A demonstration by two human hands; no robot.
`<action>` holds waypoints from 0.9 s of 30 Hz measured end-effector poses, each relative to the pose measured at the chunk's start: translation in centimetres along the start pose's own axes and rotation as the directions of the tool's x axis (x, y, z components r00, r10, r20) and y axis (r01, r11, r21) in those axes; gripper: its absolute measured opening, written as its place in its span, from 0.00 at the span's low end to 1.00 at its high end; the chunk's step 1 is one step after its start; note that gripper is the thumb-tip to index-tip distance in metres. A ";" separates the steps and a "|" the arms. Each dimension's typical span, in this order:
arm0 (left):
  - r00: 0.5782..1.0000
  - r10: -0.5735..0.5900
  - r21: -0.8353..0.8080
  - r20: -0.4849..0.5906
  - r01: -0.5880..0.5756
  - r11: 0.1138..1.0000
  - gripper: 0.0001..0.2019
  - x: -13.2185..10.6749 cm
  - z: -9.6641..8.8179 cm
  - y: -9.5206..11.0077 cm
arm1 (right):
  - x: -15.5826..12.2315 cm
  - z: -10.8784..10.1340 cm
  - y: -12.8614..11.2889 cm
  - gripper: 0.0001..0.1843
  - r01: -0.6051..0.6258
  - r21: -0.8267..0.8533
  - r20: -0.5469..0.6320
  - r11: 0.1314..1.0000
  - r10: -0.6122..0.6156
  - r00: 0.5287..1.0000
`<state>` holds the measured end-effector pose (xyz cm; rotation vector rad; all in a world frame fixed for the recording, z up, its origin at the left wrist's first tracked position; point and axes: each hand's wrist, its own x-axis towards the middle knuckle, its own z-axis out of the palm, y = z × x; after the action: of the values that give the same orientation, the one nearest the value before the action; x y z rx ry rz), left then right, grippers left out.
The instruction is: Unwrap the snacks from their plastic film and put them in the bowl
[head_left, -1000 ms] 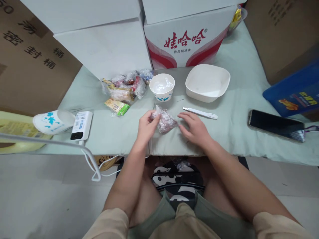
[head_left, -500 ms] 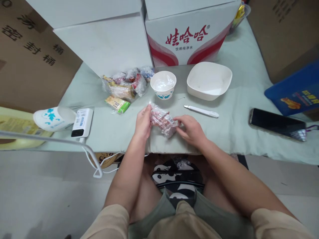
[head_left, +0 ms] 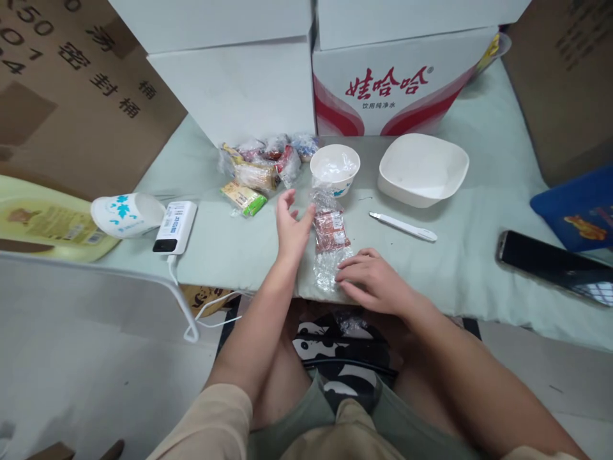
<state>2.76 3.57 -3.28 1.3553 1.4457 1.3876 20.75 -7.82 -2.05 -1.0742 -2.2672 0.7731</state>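
A clear plastic snack packet point(head_left: 329, 239) with a reddish-brown label lies stretched out flat on the pale green cloth point(head_left: 460, 255). My left hand point(head_left: 291, 225) is open, fingers spread, its fingertips at the packet's upper left edge. My right hand point(head_left: 371, 281) lies flat with its fingertips pressing the packet's near end. Just beyond the packet stands a small paper bowl point(head_left: 335, 167) with crumpled clear plastic inside.
A white square bowl point(head_left: 423, 168) and a white knife-like tool point(head_left: 403, 226) lie to the right. More wrapped snacks point(head_left: 261, 167) are piled at the left, with a power bank point(head_left: 175, 226) and a tipped paper bowl point(head_left: 127, 214). A phone point(head_left: 555, 267) lies far right. Cartons stand behind.
The packet was bunched between both hands; now it is spread flat on the cloth. My left hand has let go and opened. My right hand moved nearer me onto its near end.
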 end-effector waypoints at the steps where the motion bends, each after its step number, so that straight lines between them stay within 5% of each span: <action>1: 1.000 0.017 0.113 -0.001 -0.017 0.993 0.17 -0.6 -0.4 0.4 | 0.0 0.0 0.0 0.12 -0.034 0.011 -0.016 0.999 0.035 0.999; 4: 0.981 -0.025 0.334 0.194 -0.042 0.942 0.16 -2.4 -1.2 1.3 | 0.0 0.3 0.1 0.16 -0.110 0.026 -0.029 0.994 0.111 0.993; 7: 0.941 -0.045 0.383 0.337 -0.093 0.919 0.14 -3.4 -1.3 1.4 | 0.1 0.7 0.1 0.15 -0.194 0.048 -0.149 0.980 0.200 0.969; 11: 0.929 -0.074 0.233 0.363 -0.014 0.972 0.06 -3.3 -1.0 1.1 | 0.6 0.9 0.5 0.09 -0.325 0.159 -0.442 0.932 0.361 0.821; 14: 0.933 -0.129 0.016 0.335 0.131 0.991 0.10 -3.1 -0.7 1.3 | 1.1 0.9 1.4 0.10 -0.361 0.226 -0.487 0.905 0.425 0.763; 17: 0.918 -0.194 -0.272 0.345 0.295 0.916 0.16 -3.1 -0.6 2.3 | 1.6 1.4 2.3 0.22 -0.375 0.425 -0.420 0.824 0.546 0.724; 21: 0.799 -0.277 -0.405 0.534 0.529 0.746 0.20 -3.4 -1.0 3.9 | 2.4 1.7 2.9 0.39 -0.245 0.792 -0.240 0.559 0.654 0.718; 23: 0.768 -0.286 -0.373 0.573 0.554 0.744 0.19 -3.4 -1.6 4.3 | 2.5 1.2 2.7 0.37 -0.191 0.897 -0.126 0.398 0.647 0.752; 27: 0.775 -0.300 -0.343 0.556 0.543 0.766 0.19 -3.2 -2.9 4.4 | 2.4 -0.1 1.8 0.30 -0.144 0.981 0.036 0.126 0.617 0.786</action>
<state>1.54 -0.73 0.94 0.8589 0.9070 0.9281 20.41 -4.92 -2.66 -0.9783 -0.6700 1.6901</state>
